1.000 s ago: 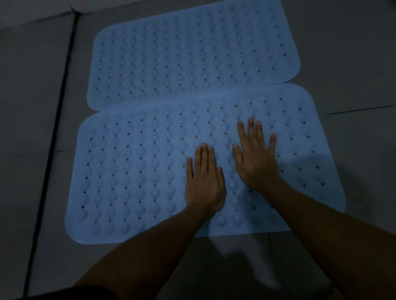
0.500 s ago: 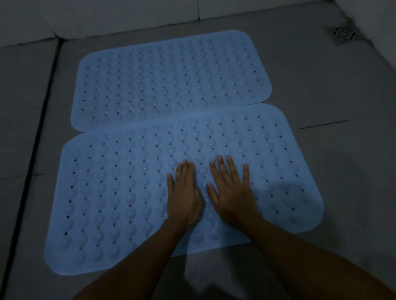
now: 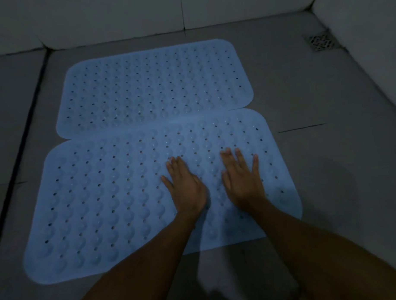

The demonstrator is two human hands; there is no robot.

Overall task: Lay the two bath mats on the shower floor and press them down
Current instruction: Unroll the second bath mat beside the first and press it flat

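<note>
Head view: both mats lie on the shower floor (image 3: 325, 96), the far mat (image 3: 154, 88) meeting the near mat (image 3: 100, 198) along their long edges. Left hand (image 3: 187, 190) and right hand (image 3: 243, 182) rest flat, fingers spread wide, on the near mat's right half. Risk: its left half may stay unpressed and fail to grip, and a sideways push could ride it over the far mat.

Both forearms run off the bottom edge; the left hand (image 3: 186, 190) and right hand (image 3: 242, 182) cover patches of the near mat (image 3: 109, 197), and the right fingertips (image 3: 226, 152) are smeared by motion; the near mat's far edge hides the far mat's (image 3: 154, 84) near edge; the floor drain (image 3: 321, 42) is too small and dim for its pattern to show.
</note>
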